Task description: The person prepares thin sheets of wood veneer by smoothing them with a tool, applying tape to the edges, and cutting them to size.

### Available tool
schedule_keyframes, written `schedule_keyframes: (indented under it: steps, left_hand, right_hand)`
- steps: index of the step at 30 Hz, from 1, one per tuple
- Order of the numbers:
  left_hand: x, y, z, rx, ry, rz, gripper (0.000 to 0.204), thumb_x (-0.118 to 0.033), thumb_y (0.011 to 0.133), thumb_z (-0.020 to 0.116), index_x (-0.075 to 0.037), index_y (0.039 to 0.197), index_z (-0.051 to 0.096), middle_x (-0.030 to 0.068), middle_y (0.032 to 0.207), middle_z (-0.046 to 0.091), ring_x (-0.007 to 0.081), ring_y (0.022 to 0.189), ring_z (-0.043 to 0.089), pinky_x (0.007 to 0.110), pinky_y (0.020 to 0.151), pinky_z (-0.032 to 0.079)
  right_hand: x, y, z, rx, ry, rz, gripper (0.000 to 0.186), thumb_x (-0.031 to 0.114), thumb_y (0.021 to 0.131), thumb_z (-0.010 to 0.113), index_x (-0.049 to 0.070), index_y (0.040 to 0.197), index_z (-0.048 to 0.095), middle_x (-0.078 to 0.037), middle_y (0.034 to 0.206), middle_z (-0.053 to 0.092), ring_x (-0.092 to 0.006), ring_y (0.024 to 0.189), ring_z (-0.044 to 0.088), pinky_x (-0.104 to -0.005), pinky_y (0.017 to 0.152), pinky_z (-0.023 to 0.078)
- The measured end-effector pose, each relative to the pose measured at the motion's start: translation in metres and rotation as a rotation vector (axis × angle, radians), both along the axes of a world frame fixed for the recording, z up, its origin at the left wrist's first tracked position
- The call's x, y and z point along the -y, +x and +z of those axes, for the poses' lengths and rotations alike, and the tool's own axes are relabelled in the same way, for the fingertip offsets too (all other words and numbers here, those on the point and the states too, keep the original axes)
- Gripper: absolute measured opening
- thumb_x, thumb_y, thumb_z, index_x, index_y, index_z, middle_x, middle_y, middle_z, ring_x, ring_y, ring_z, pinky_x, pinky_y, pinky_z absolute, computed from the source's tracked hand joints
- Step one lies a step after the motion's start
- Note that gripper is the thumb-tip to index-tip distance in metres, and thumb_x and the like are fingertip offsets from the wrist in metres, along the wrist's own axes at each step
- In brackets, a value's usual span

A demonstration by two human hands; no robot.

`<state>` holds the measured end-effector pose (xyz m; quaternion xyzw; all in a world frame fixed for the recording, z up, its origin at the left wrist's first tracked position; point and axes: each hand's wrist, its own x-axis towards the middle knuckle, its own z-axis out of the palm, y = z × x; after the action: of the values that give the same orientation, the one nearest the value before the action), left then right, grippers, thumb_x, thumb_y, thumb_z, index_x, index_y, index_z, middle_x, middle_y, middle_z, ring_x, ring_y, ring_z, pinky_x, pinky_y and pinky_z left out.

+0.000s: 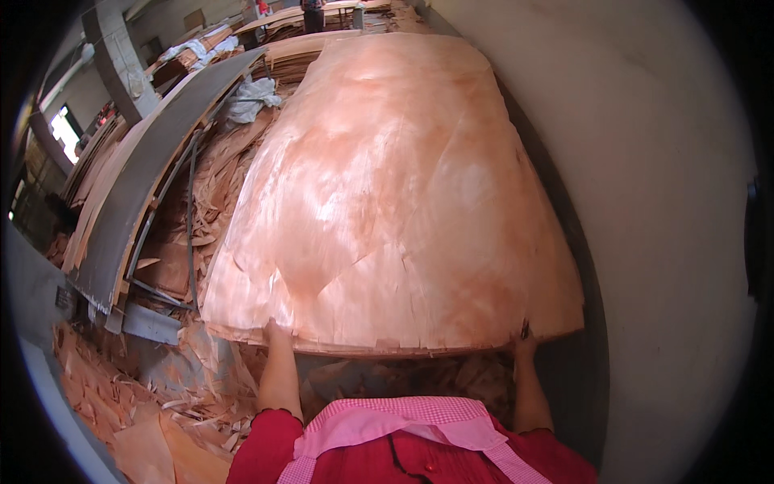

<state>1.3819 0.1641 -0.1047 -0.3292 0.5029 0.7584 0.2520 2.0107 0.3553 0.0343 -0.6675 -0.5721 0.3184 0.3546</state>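
A large, thin sheet of reddish-tan wood veneer (403, 202) lies on top of a stack and stretches away from me, with creases and splits near its front. My left hand (278, 329) grips the front edge toward the left corner; the sheet is wrinkled just beyond it. Toward the right corner, my right hand (524, 342) holds the same edge, beside a small dark mark or object I cannot make out. The fingers of both hands are partly hidden at the edge. Layered edges of more veneer show under the top sheet.
A plain wall (645, 202) runs close along the right. To the left stands a long dark-topped table (153, 169) on a metal frame. Veneer scraps (161, 436) litter the floor at lower left. White plastic sheeting (254, 98) lies near the far left. A person (314, 14) stands at the back.
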Motion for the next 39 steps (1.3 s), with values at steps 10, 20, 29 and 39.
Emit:
schedule_keyframes:
  steps: [10, 20, 29, 39]
  left_hand:
    - [-0.011, 0.016, 0.012, 0.046, 0.006, -0.068, 0.039, -0.022, 0.090, 0.043, 0.004, 0.119, 0.042, 0.0157, 0.119, 0.050, 0.0349, 0.108, 0.049, 0.049, 0.090, 0.041]
    - [0.002, 0.014, -0.022, 0.201, 0.172, -0.244, 0.036, -0.023, 0.092, 0.040, -0.001, 0.120, 0.044, 0.0128, 0.121, 0.050, 0.0324, 0.111, 0.047, 0.050, 0.093, 0.040]
    - [0.011, 0.008, -0.026, 0.161, 0.149, -0.332, 0.031, -0.018, 0.092, 0.042, 0.002, 0.115, 0.046, 0.0154, 0.116, 0.053, 0.0319, 0.107, 0.051, 0.049, 0.085, 0.047]
    - [0.037, 0.004, -0.056, 0.064, 0.146, -0.463, 0.030, -0.016, 0.091, 0.043, 0.000, 0.117, 0.045, 0.0138, 0.116, 0.053, 0.0309, 0.105, 0.051, 0.048, 0.084, 0.047]
  right_hand:
    - [-0.012, 0.030, -0.003, 0.335, 0.081, -0.009, 0.056, 0.019, 0.075, 0.064, 0.006, 0.126, 0.044, -0.021, 0.118, 0.052, -0.0326, 0.110, 0.049, -0.0386, 0.095, 0.036]
    - [-0.014, 0.065, 0.006, -0.392, -0.076, -0.324, 0.031, 0.015, 0.083, 0.058, 0.007, 0.113, 0.056, -0.005, 0.103, 0.057, -0.0173, 0.088, 0.054, -0.0298, 0.072, 0.044]
    - [-0.054, 0.057, 0.046, -0.709, -0.162, -0.333, 0.040, 0.004, 0.074, 0.062, 0.006, 0.113, 0.057, -0.002, 0.100, 0.058, -0.0157, 0.087, 0.053, -0.0270, 0.072, 0.042]
    - [-0.060, 0.065, 0.029, -0.351, -0.034, -0.513, 0.040, -0.005, 0.069, 0.055, 0.002, 0.108, 0.058, -0.005, 0.087, 0.058, -0.0126, 0.069, 0.051, -0.0259, 0.055, 0.041]
